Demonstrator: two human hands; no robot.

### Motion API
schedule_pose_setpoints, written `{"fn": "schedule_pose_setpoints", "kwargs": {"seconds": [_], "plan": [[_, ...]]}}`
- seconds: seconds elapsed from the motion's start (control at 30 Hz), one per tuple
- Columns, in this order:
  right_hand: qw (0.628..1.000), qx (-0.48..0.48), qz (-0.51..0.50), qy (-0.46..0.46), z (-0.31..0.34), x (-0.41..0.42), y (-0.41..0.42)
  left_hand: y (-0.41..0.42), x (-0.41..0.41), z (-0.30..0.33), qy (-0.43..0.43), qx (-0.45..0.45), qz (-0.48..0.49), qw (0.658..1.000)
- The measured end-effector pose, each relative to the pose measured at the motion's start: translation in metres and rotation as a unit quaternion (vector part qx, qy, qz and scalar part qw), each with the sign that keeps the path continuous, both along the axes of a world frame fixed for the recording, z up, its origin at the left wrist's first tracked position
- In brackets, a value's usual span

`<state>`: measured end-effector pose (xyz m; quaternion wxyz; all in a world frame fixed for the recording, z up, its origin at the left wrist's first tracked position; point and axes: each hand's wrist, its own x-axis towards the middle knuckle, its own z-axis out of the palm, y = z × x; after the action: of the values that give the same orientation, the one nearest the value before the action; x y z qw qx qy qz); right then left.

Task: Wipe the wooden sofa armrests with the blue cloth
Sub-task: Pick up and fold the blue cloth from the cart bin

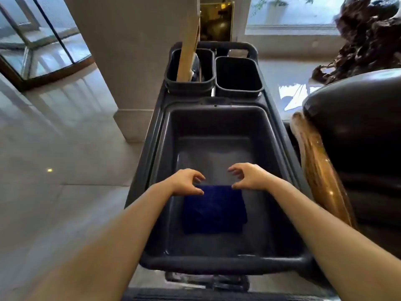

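Note:
A folded blue cloth (214, 210) lies flat on the bottom of a large dark grey tub (171, 161) on a cleaning cart. My left hand (187, 181) hovers over the cloth's far left corner, fingers loosely curled and holding nothing. My right hand (247, 177) hovers over the far right corner in the same way, also empty. Whether the fingertips touch the cloth I cannot tell. The glossy wooden sofa armrest (319, 170) curves down to the right of the cart, beside a dark leather cushion (358, 118).
Two small dark bins (238, 90) stand at the cart's far end; the left one holds a pale wooden handle (188, 51). A beige pillar (130, 61) rises to the left. Shiny tiled floor (54, 159) spreads left. A dark root sculpture (368, 38) sits at the back right.

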<state>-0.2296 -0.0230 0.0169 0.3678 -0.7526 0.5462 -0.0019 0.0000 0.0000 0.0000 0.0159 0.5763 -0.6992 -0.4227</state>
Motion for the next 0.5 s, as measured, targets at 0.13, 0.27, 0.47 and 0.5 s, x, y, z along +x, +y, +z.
{"fn": "schedule_pose_setpoints", "kwargs": {"seconds": [0.13,0.27,0.47,0.5], "plan": [[0.998,0.023,0.032,0.052,-0.038,0.006,0.015,0.014,-0.002,-0.032,-0.031,0.008,0.023,0.999],[0.994,-0.003,0.056,0.094,-0.078,0.004,0.028,0.021,-0.007,-0.064,-0.056,0.002,0.039,0.998],[0.998,-0.040,0.019,0.054,-0.110,0.000,0.039,0.031,-0.015,-0.096,-0.055,-0.035,0.054,0.996],[0.997,-0.054,0.013,0.049,-0.113,0.000,0.040,0.034,-0.014,-0.100,-0.056,-0.048,0.049,0.996]]}}
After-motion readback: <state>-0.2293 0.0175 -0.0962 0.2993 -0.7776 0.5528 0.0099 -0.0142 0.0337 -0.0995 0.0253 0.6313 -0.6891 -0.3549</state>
